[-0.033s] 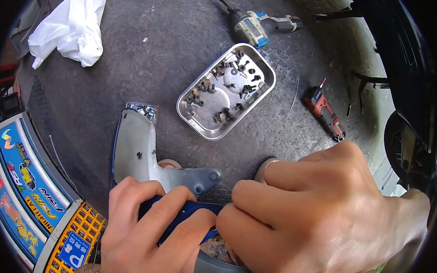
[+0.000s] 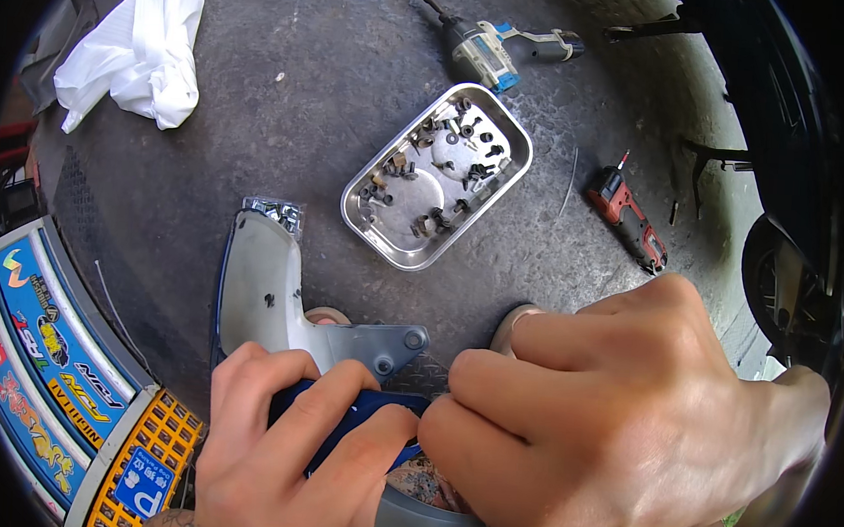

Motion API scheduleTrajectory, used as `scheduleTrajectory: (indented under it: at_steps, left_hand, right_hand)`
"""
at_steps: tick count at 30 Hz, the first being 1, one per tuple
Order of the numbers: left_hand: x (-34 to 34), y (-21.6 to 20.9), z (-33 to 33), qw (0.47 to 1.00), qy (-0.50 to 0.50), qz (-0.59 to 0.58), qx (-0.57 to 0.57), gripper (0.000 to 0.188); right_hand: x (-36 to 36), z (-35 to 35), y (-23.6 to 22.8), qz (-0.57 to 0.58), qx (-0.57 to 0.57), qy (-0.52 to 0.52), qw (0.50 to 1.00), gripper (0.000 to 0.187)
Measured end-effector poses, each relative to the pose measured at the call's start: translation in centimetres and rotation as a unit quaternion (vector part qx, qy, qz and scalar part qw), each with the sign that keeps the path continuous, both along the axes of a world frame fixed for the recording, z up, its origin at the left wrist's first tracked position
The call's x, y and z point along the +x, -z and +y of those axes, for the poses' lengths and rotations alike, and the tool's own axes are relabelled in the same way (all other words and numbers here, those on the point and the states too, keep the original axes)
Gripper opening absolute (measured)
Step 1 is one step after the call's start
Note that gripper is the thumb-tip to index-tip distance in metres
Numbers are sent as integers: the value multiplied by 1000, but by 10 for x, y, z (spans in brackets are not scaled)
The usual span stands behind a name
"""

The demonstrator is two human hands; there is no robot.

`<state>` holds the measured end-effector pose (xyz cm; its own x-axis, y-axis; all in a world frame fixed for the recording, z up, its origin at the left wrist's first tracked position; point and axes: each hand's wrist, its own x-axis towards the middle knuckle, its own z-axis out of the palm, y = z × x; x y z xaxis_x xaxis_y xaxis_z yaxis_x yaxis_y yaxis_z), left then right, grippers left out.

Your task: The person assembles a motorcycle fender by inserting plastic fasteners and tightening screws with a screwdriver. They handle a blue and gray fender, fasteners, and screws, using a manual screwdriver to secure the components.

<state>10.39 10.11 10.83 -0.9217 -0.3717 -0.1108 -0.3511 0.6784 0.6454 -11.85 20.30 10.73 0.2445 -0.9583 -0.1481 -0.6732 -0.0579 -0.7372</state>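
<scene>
A curved plastic panel (image 2: 263,293), pale grey on its inner face with dark blue parts, lies in front of me. Two round mounting holes show on its grey tab. My left hand (image 2: 303,439) grips the dark blue part, its fingers bent over it. Beside it, my right hand (image 2: 615,407) is closed, thumb side against the end of the blue part. Its fingertips are hidden, so I cannot see what they pinch. Past the hands stands a metal tray (image 2: 355,224) holding several bolts, screws and sleeves.
A cordless impact driver (image 2: 486,52) lies beyond the tray. To the right is a red-and-black cordless screwdriver (image 2: 630,217). A plastic bag of hardware (image 2: 286,214) touches the panel's far end. White bag (image 2: 146,58) at far left; stickered blue case (image 2: 51,339) and yellow grille (image 2: 145,449) at near left.
</scene>
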Motion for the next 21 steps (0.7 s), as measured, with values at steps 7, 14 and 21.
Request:
scheduleTrajectory:
  at_steps: [7,14,21]
  left_hand:
    - [-3,-1,1,1000,6,-18,-11,31]
    - [-1,0,1,1000,5,-26,-13,32]
    - [2,11,1,999,31,-6,-36,33]
  right_hand:
    - [2,5,2,-8,-2,22,1000,19]
    - [5,5,3,-16,4,31,999,17]
    - [17,-1,5,-31,28,48,998,15]
